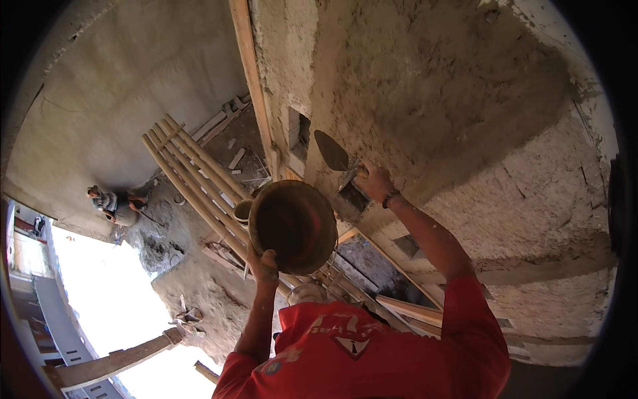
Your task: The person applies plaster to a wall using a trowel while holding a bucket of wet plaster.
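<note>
My left hand point(264, 267) grips the rim of a round, dark bucket point(287, 223), thumb over the edge. The bucket is tilted so that its dark inside shows; I cannot tell whether mortar lies in it. My right hand point(376, 181) is closed round the handle of a pointed trowel point(330, 151). The trowel's blade is close to the wall, just right of a square hole point(299, 133); whether it touches is unclear. Damp, rough plaster point(438, 86) covers the wall's upper part, with a drier, paler band point(531, 186) beside it.
Long bamboo poles point(189, 179) form a platform behind the bucket. A smaller pale container point(242, 211) stands there. A wooden post point(249, 66) runs along the wall's corner. Far left, another person point(113, 204) crouches by a grey mortar heap point(156, 243). Boards point(405, 309) lie lower right.
</note>
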The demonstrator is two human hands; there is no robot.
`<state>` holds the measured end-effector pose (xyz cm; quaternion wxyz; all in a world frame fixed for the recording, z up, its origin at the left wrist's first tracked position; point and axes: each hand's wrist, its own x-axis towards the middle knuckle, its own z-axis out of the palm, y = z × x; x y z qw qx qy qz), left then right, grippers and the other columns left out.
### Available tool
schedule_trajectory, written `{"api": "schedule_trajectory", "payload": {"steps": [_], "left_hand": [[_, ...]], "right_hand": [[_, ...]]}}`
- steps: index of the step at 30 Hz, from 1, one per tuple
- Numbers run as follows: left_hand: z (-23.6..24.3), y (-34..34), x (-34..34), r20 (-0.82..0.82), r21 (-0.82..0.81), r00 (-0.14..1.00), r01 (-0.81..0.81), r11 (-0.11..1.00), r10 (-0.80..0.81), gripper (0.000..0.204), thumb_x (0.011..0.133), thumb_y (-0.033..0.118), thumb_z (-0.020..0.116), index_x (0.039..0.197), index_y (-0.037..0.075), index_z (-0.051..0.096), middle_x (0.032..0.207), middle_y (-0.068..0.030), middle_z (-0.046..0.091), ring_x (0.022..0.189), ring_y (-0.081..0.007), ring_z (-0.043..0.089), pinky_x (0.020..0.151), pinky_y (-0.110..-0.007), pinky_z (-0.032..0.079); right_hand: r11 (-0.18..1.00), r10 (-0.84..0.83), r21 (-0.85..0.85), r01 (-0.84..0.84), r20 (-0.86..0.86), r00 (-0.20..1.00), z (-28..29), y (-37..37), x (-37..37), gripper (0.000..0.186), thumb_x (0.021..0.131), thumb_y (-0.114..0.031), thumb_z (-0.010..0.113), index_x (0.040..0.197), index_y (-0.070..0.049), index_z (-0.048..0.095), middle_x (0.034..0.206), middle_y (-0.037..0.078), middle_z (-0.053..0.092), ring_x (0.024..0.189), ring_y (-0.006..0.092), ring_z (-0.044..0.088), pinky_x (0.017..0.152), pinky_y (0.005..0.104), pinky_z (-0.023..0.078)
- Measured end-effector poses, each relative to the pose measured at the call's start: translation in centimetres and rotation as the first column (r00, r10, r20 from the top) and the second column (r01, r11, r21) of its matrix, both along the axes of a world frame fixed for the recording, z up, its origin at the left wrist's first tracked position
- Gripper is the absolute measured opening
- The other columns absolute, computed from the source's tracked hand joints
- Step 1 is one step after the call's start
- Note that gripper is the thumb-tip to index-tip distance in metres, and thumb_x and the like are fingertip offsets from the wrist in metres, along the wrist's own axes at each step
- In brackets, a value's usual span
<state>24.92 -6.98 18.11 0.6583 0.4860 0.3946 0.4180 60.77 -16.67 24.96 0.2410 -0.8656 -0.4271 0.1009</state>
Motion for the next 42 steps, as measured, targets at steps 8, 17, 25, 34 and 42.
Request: {"api": "schedule_trajectory", "payload": {"steps": [8, 17, 25, 34, 42], "left_hand": [[0.2, -0.8, -3.4, 0.042, -0.114, 0.994, -0.098, 0.989, 0.104, 0.065, 0.067, -0.002, 0.052, 0.132, -0.006, 0.052, 0.12, -0.0114, 0.061, 0.107, -0.0217, 0.059, 0.099, -0.031, 0.045], [-1.0, 1.1, -3.9, 0.04, -0.107, 0.995, -0.088, 0.99, 0.093, 0.065, 0.068, -0.002, 0.054, 0.133, 0.002, 0.053, 0.116, -0.0097, 0.063, 0.103, -0.0237, 0.063, 0.094, -0.034, 0.05], [-0.3, 1.4, -0.6, 0.142, -0.141, 0.99, 0.019, 0.99, 0.001, 0.064, 0.069, -0.001, 0.053, 0.132, -0.001, 0.051, 0.118, -0.01, 0.061, 0.103, -0.0221, 0.06, 0.095, -0.033, 0.048], [-1.6, 0.1, 0.3, -0.05, -0.098, 0.998, -0.046, 0.994, 0.042, 0.054, 0.069, -0.002, 0.054, 0.123, -0.001, 0.059, 0.107, -0.0088, 0.066, 0.092, -0.0213, 0.063, 0.086, -0.031, 0.051], [-1.4, -1.8, 0.7, 0.043, -0.141, 0.998, -0.044, 0.989, 0.05, 0.054, 0.068, -0.005, 0.055, 0.122, -0.001, 0.059, 0.106, -0.0091, 0.067, 0.092, -0.0206, 0.064, 0.085, -0.032, 0.052]], "right_hand": [[0.989, -0.131, -0.069, 0.132, 0.025, 0.991, -1.8, 1.9, 7.3, 0.045, 0.087, -0.025, 0.069, 0.125, -0.004, 0.059, 0.114, 0.021, 0.067, 0.104, 0.0371, 0.065, 0.088, 0.0492, 0.054], [0.972, -0.09, 0.227, 0.052, 0.158, 0.983, 4.3, -0.5, 7.1, 0.045, 0.085, -0.022, 0.071, 0.122, -0.001, 0.058, 0.111, 0.022, 0.066, 0.103, 0.0403, 0.064, 0.087, 0.0488, 0.052], [0.913, -0.2, 0.373, 0.167, 0.052, 0.979, 14.9, -2.6, 5.4, 0.044, 0.083, -0.022, 0.072, 0.119, 0.0, 0.059, 0.114, 0.023, 0.064, 0.103, 0.0388, 0.063, 0.087, 0.0465, 0.051], [0.929, -0.243, 0.341, 0.142, 0.276, 0.93, 21.3, -8.6, 5.5, 0.043, 0.082, -0.025, 0.071, 0.118, -0.003, 0.061, 0.109, 0.022, 0.067, 0.103, 0.0398, 0.063, 0.089, 0.0463, 0.05], [0.986, -0.156, 0.153, 0.068, 0.69, 0.707, 31.9, -15.2, 1.2, 0.036, 0.086, -0.018, 0.067, 0.118, -0.004, 0.058, 0.105, 0.02, 0.068, 0.098, 0.0403, 0.064, 0.085, 0.0453, 0.051]]}}
